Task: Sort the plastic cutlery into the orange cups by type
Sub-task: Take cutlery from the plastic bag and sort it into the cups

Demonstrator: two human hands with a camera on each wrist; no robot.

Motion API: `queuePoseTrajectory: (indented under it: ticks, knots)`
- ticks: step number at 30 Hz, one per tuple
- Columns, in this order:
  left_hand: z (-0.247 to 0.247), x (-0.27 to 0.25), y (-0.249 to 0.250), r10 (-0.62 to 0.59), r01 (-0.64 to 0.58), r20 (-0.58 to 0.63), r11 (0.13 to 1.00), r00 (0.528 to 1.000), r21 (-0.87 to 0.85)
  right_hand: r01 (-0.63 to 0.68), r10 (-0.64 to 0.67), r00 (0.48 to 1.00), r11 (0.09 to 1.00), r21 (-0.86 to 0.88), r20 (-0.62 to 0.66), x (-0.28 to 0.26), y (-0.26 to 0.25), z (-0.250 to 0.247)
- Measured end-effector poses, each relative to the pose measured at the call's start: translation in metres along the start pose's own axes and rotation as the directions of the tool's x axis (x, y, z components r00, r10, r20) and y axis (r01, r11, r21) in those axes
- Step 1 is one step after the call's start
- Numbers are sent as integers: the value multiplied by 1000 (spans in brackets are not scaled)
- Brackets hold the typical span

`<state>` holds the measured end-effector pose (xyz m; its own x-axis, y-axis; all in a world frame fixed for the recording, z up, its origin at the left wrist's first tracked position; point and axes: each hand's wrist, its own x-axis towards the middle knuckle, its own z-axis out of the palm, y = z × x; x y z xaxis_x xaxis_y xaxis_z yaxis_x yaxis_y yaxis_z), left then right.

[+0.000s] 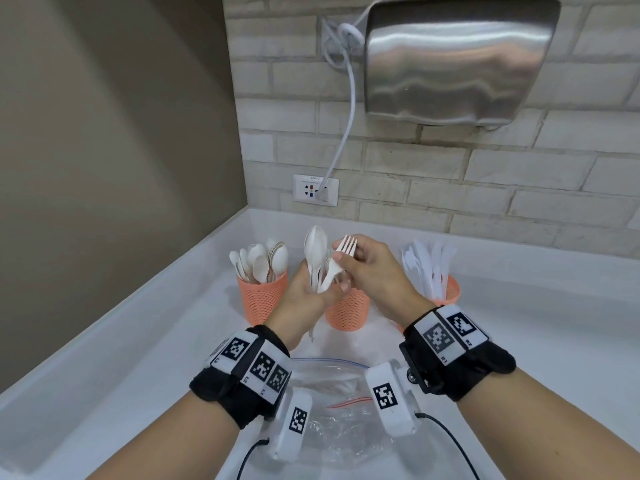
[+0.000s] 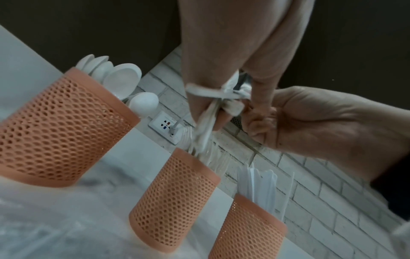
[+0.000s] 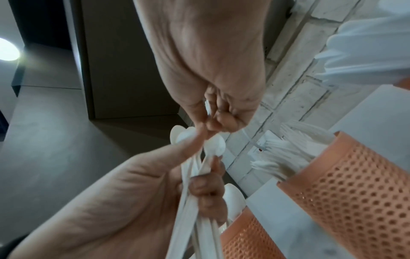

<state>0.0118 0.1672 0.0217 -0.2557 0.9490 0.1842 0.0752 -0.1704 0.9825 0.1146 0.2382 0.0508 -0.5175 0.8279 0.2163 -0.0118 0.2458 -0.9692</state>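
My left hand [image 1: 306, 291] grips a bundle of white plastic spoons [image 1: 316, 249] upright above the middle orange cup [image 1: 346, 315]. My right hand [image 1: 367, 266] pinches a white fork [image 1: 347, 247] that lies against the bundle, tines up. The left orange cup [image 1: 261, 301] holds several spoons. The right orange cup [image 1: 448, 289] holds knives [image 1: 429, 265]. In the left wrist view forks [image 2: 213, 157] stand in the middle cup [image 2: 173, 201]. The right wrist view shows my left hand's fingers [image 3: 206, 191] curled round the handles [image 3: 195, 210].
A clear zip bag [image 1: 332, 407] lies on the white counter [image 1: 138, 358] between my wrists. A steel hand dryer [image 1: 457, 57] hangs on the brick wall, its cable running to an outlet [image 1: 315, 190]. A grey wall closes the left side.
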Motion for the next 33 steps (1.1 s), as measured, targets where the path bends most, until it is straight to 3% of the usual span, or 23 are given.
queuePoseTrajectory:
  ticks: [2, 4, 6, 8, 12, 14, 16, 18, 21, 23, 24, 25, 27, 28, 30, 33]
  knots:
    - [-7, 2, 1, -51, 51, -9, 998, 999, -39, -5, 5, 1000, 1000, 6, -28, 2, -2, -2]
    - [-19, 6, 1, -126, 112, -95, 984, 987, -137, 41, -43, 987, 999, -14, -153, 7, -7, -9]
    - [-35, 10, -1, -185, 133, -176, 954, 967, -270, 124, -141, 939, 989, -74, -313, 15, -13, -20]
    - [-49, 11, -3, -186, 121, -172, 937, 967, -328, 207, -262, 876, 963, -175, -406, 21, -18, -29]
    - [-64, 8, -5, -194, 155, -84, 927, 977, -342, 335, -524, 764, 821, -463, -377, 24, -17, -29]
    - [-65, 8, -8, -214, 181, -61, 923, 975, -340, 357, -580, 745, 764, -537, -329, 24, -10, -24]
    - [-63, 6, -10, -233, 211, -23, 916, 972, -341, 314, -556, 783, 741, -594, -280, 27, 1, -20]
    - [-60, 5, -9, -241, 235, 25, 907, 970, -349, 210, -467, 860, 690, -693, -204, 31, 15, -17]
    - [-58, 5, -5, -226, 234, 64, 906, 972, -352, 78, -239, 970, 485, -871, -46, 35, 30, -17]
    - [-58, 5, -3, -221, 234, 78, 910, 972, -342, 48, -142, 990, 355, -934, -4, 35, 32, -16]
    - [-58, 5, -2, -219, 235, 87, 909, 972, -344, 53, -162, 987, 344, -938, -3, 33, 28, -13]
    - [-58, 4, -1, -214, 234, 96, 909, 972, -346, 87, -227, 974, 382, -920, -2, 31, 23, -9]
    - [-58, 3, 1, -205, 236, 124, 908, 971, -345, 198, -340, 941, 558, -806, -4, 25, 9, 5]
    - [-57, 2, 4, -200, 234, 135, 917, 970, -324, 225, -299, 954, 673, -705, 20, 21, 2, 13]
    - [-53, -2, 9, -193, 219, 149, 959, 970, -180, 130, -82, 989, 879, -459, 124, 15, -6, 32]
    - [-42, -5, 14, -154, 138, 165, 985, 974, 107, -23, 65, 985, 967, -254, 157, 12, 0, 57]
